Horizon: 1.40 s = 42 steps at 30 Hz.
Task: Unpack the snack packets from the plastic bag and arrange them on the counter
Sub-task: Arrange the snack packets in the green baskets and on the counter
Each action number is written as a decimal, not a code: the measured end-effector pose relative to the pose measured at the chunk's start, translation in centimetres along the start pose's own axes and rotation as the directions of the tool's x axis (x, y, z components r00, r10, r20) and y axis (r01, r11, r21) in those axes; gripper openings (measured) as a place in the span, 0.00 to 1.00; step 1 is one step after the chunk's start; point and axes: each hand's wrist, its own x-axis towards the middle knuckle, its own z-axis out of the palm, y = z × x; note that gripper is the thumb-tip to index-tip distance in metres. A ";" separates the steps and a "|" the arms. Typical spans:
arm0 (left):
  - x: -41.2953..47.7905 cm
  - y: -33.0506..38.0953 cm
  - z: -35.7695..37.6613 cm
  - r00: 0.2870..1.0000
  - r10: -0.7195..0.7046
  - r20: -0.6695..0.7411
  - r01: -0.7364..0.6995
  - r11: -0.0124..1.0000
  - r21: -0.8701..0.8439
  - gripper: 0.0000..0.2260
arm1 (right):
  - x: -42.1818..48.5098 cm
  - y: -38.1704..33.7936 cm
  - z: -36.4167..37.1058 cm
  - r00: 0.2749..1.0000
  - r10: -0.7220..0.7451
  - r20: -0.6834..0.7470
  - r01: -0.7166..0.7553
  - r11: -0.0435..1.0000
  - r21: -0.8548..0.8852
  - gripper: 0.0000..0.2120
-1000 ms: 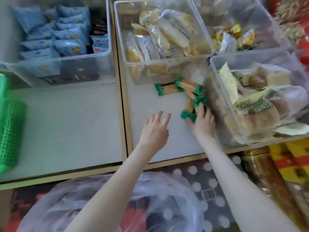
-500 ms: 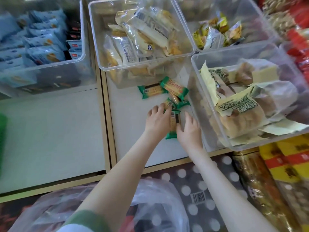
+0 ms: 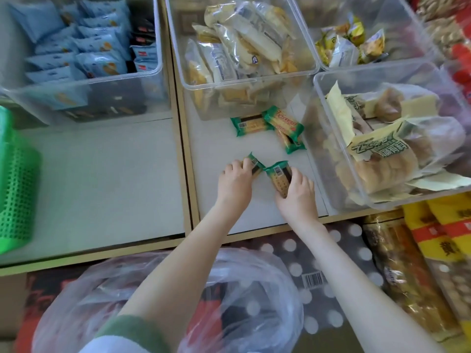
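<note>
Left hand (image 3: 235,183) grip holds green packet (image 3: 254,163); right hand (image 3: 297,193) grip holds second packet (image 3: 280,180), barcode (image 3: 277,170) up.

bare counter (image 3: 102,179) left, bins (image 3: 244,80) behind

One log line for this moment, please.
left hand: grips left green packet | right hand: grips right green packet | counter: three more green packets beyond hands | plastic bag: under left forearm

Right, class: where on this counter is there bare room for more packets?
Bare: the left counter panel, between blue-packet bin, green basket and wooden divider. Crowded: the right panel, holding green cracker packets, left hand, right hand, clear bins.
</note>
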 end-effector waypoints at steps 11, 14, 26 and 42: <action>-15.1 -20.1 -13.7 0.925 -0.315 -0.212 0.239 0.917 -0.320 0.25 | -6.6 -21.4 3.2 0.926 -0.369 -0.084 0.378 0.905 0.194 0.31; -20.4 -28.6 -17.3 0.912 -0.334 -0.239 0.262 0.921 -0.286 0.27 | -9.9 -30.5 6.6 0.853 -0.516 -0.083 0.521 0.827 0.214 0.31; -33.0 -61.0 -25.2 0.903 -0.418 -0.096 0.426 0.901 0.084 0.28 | -17.6 -55.9 20.4 0.605 -0.708 0.365 0.667 0.701 0.254 0.31; -27.9 -68.3 -25.6 0.944 -0.330 -0.017 0.329 0.933 0.143 0.28 | -15.7 -60.0 25.3 0.444 -0.816 0.370 0.834 0.527 0.162 0.27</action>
